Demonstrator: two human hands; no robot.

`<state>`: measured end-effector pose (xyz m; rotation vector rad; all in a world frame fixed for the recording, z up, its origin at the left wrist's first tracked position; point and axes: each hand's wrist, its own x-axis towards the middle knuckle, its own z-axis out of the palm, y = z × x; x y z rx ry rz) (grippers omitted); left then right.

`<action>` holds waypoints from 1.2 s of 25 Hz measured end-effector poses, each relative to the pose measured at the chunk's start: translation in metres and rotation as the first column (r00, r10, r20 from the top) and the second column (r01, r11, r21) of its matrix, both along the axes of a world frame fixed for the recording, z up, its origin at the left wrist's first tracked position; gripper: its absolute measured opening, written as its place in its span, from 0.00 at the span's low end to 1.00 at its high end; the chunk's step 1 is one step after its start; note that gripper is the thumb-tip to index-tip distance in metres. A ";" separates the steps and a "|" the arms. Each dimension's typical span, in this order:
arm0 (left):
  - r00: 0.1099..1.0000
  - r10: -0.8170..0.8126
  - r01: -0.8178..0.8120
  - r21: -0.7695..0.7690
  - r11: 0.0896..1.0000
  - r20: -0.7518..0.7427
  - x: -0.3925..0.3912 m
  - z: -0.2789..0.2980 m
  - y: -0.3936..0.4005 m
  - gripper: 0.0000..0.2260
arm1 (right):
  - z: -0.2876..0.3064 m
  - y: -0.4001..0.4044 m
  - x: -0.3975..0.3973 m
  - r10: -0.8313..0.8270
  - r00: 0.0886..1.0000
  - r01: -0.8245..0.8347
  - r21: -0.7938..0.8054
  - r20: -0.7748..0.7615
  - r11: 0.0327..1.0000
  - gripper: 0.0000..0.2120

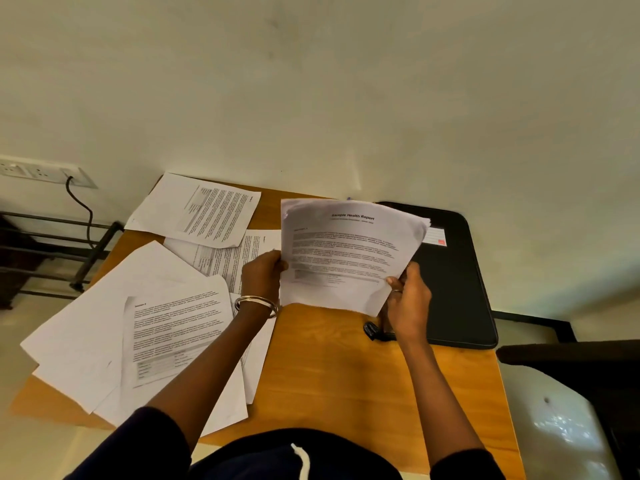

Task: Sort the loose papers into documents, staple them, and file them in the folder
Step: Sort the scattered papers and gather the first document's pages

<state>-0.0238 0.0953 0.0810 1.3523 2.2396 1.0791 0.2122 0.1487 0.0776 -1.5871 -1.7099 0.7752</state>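
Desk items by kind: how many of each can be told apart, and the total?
Held paper sets: 1, the sheaf gripped by left hand and right hand.
Loose sheets on the desk: at least 5; overlaps hide more.
Folders: 1, black folder.
Staplers: 1, stapler, partly hidden.
Total: at least 8.

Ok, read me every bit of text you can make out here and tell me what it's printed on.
"Sample Health Report": heading on the top sheet of the held stack, gripped by the left hand and right hand.
Its subtitle and body text: too blurred.
Loose papers on the table: too blurred.
Folder's label: unreadable.
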 end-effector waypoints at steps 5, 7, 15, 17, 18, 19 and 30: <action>0.984 -0.111 0.082 -0.199 0.977 -0.138 -0.002 -0.007 0.006 0.07 | 0.000 0.003 0.004 0.142 0.987 -0.137 -0.072 0.080 0.988 0.19; 0.976 -0.148 0.103 -0.260 0.960 -0.157 -0.003 -0.015 0.006 0.06 | -0.002 0.002 0.005 0.199 0.974 -0.182 -0.145 0.112 0.973 0.20; 0.982 -0.102 0.074 -0.175 0.982 -0.158 -0.005 -0.018 0.008 0.06 | 0.005 0.010 0.012 0.166 0.982 -0.146 -0.191 0.091 0.971 0.19; 0.982 -0.103 0.072 -0.191 0.979 -0.157 -0.006 -0.020 0.007 0.06 | 0.004 0.010 0.011 0.179 0.979 -0.156 -0.203 0.101 0.967 0.18; 0.983 -0.112 0.079 -0.215 0.974 -0.148 -0.006 -0.022 0.007 0.06 | 0.002 0.009 0.011 0.193 0.976 -0.168 -0.212 0.103 0.963 0.18; 0.983 -0.118 0.084 -0.229 0.970 -0.140 -0.007 -0.025 0.007 0.07 | 0.001 0.008 0.011 0.202 0.974 -0.176 -0.218 0.105 0.960 0.18; 0.718 -0.053 0.451 -0.406 0.795 0.694 -0.038 -0.012 -0.021 0.05 | -0.004 0.010 0.047 0.122 0.955 -0.260 -0.569 -0.269 0.780 0.06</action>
